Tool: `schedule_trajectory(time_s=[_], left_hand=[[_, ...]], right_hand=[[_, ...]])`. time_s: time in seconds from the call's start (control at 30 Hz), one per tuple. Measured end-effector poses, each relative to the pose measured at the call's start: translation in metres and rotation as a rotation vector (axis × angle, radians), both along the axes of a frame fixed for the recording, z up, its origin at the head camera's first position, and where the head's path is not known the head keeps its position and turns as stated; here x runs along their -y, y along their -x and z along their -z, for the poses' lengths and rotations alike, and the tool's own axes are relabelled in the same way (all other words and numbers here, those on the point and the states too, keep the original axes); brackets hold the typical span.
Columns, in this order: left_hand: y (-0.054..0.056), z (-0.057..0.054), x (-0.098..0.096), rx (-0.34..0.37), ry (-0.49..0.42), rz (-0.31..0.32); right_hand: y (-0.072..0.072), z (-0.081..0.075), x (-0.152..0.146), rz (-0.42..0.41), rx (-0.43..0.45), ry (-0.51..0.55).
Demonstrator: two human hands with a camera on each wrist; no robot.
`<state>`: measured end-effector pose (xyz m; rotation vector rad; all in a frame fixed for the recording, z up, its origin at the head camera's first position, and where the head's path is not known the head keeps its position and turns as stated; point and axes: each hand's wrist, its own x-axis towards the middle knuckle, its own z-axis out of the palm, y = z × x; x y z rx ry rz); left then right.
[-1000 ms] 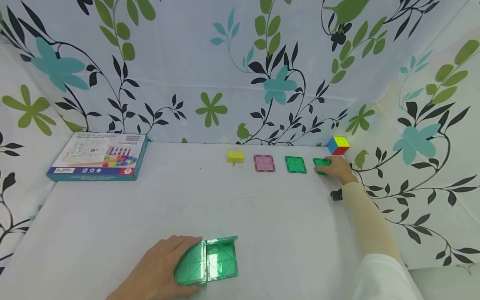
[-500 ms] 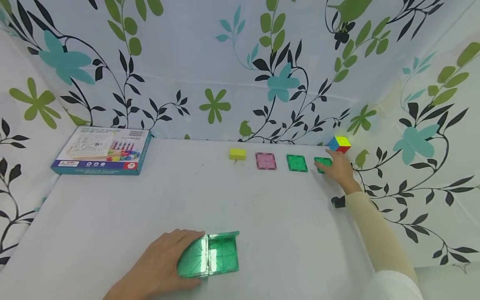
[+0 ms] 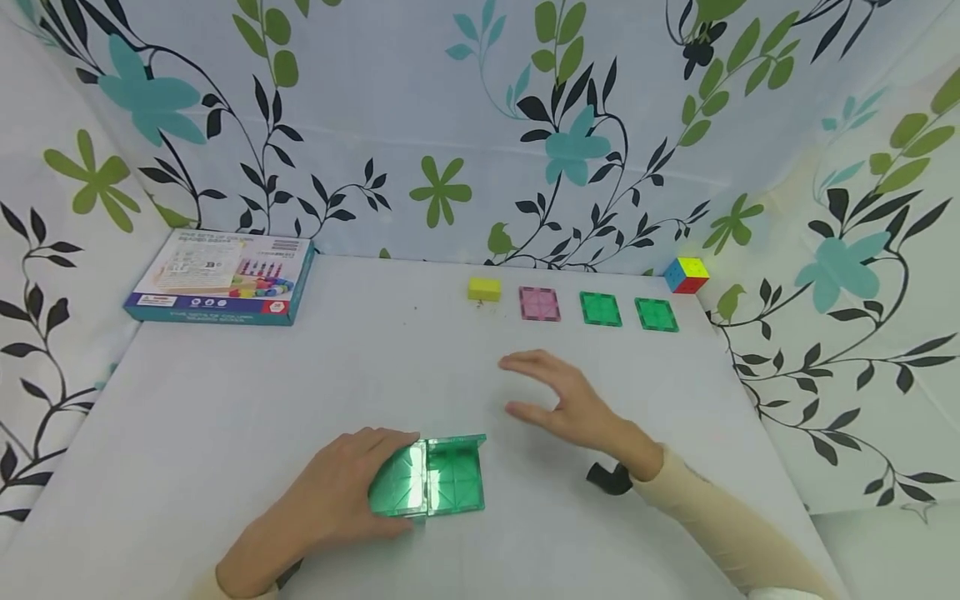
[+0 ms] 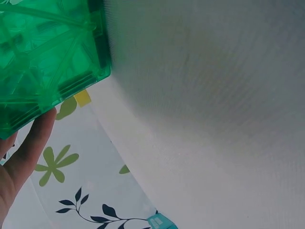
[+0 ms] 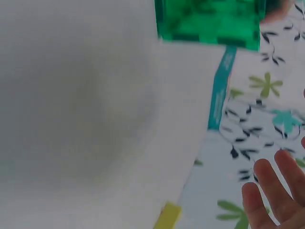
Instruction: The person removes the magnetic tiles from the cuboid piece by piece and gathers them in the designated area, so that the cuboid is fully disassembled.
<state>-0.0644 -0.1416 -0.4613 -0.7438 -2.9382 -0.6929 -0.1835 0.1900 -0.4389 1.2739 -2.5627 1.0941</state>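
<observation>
My left hand (image 3: 330, 483) grips a small structure of translucent green magnetic tiles (image 3: 456, 477) at the front middle of the table. Its thumb lies along the near side and its fingers reach over the far side. In the left wrist view the green tiles fill the upper left corner, with a finger (image 4: 35, 143) against their lower edge. My right hand (image 3: 573, 404) hovers to the right of the structure, fingers spread apart from the thumb, holding nothing. The right wrist view shows its fingers (image 5: 274, 191) extended, with the green structure at the top.
Along the back stand a yellow block (image 3: 483, 289), a pink tile (image 3: 539, 304), a green tile (image 3: 601, 309) and another green tile (image 3: 656, 315). A coloured puzzle cube (image 3: 686, 275) sits at the back right corner. A flat toy box (image 3: 221, 275) lies at the back left.
My right hand has left the rightmost green tile and come back leftward towards the structure, empty; that tile stays in the row. My left hand keeps its grip. The head view has shifted slightly.
</observation>
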Motion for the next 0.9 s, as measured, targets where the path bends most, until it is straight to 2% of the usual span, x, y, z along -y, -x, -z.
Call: schedule_trajectory(time_s=[0.1, 0.27, 0.43, 0.7, 0.9], left_hand=[[0.003, 0.001, -0.001, 0.003, 0.001, -0.003], [0.006, 0.003, -0.002, -0.016, 0.004, 0.006], [0.006, 0.003, -0.001, -0.03, 0.018, 0.008], [0.0, 0.003, 0.001, -0.055, 0.01, 0.008], [-0.001, 0.004, 0.002, -0.087, 0.0, 0.019]], right_hand=[[-0.014, 0.013, 0.023, -0.139, 0.023, -0.049], [-0.024, 0.035, 0.042, -0.252, 0.007, -0.101], [-0.025, 0.047, 0.052, -0.254, -0.093, -0.079], [-0.026, 0.049, 0.054, -0.235, -0.252, -0.067], [-0.026, 0.05, 0.055, -0.227, -0.299, -0.056]])
